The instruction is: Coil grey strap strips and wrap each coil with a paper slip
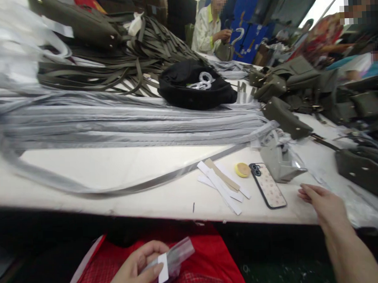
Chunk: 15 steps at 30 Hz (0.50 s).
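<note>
Over the red cloth on my lap, my left hand (pixel 142 264) grips a clear plastic sleeve (pixel 182 250) with something dark inside. My thumb presses a white paper strip (pixel 163 270) against the sleeve. At the table's right, my right hand (pixel 325 204) hovers with thumb and fingertips pinched together; anything between them is too small to make out. It is just right of a grey tape dispenser (pixel 279 164) and a phone in a patterned case (pixel 268 186). Left of the phone are a small round yellow container (pixel 242 170) and several paper strips (pixel 222 181).
Long plastic-wrapped straps (pixel 128 127) lie across the table (pixel 71 167), one looping toward its front edge. A black bag (pixel 189 85) sits behind them, near a heap of olive straps (pixel 159 42). Olive bags (pixel 285 118) crowd the right. Other people work at the back.
</note>
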Tool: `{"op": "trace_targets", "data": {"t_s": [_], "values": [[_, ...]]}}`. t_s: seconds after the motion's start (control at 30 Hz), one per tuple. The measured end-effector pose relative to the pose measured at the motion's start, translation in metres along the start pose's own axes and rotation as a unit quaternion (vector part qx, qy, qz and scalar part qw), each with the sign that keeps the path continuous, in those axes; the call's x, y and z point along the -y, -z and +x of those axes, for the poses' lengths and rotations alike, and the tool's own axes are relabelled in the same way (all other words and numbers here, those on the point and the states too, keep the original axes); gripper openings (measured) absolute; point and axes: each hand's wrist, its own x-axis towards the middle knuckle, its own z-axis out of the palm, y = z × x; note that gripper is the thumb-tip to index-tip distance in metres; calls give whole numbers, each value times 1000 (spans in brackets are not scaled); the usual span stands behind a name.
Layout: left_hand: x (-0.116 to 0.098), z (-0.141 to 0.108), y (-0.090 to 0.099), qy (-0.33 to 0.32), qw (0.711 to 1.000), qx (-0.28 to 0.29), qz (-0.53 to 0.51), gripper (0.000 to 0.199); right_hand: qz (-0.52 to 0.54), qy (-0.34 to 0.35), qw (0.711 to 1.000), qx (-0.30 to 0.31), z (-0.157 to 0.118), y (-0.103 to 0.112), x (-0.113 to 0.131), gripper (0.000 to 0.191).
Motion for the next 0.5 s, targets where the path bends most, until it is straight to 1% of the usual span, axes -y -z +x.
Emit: {"op": "trace_targets", "data": {"t_s": [0.03,0.07,0.1,0.13,0.17,0.2,0.23,0.27,0.3,0.33,0.37,0.4,0.43,0.47,0.5], "values": [[-2,-3,-2,-9,1000,-16,4,45,-18,3,1000,7,-15,-3,3,20],[-5,-7,-4,-18,999,-36,8,45,-36,26,999,-5,-33,-7,5,20],[-8,-10,-6,-26,998,-55,16,47,-37,61,997,21,-54,-15,7,20],[-9,-12,-8,-39,995,-93,18,48,-32,96,993,58,-75,-25,8,20],[-10,-14,-9,-53,991,-125,17,49,-29,114,986,117,-99,-38,8,20],[-10,-15,-9,-71,987,-146,17,49,-26,114,972,205,-124,-52,9,22],[-9,-16,-9,-88,982,-168,19,48,-25,98,948,303,-150,-68,11,25],[-8,-17,-9,-102,976,-189,21,47,-26,68,911,406,-176,-85,13,29],[-6,-19,-9,-115,971,-207,24,45,-18,37,865,501,-201,-101,15,32],[-5,-20,-8,-125,966,-223,26,43,-3,12,820,572,-225,-117,18,34],[-3,-22,-8,-134,962,-236,28,40,15,-7,780,626,-245,-131,20,34],[-2,-24,-8,-143,959,-245,30,37,32,-20,750,660,-262,-144,22,34],[-1,-26,-8,-152,955,-251,31,35,48,-30,730,681,-275,-155,22,34],[0,-27,-8,-161,952,-258,32,33,64,-39,717,693,-285,-164,22,34],[1,-28,-9,-170,948,-265,37,32,77,-48,711,697,-291,-171,21,34]]}}
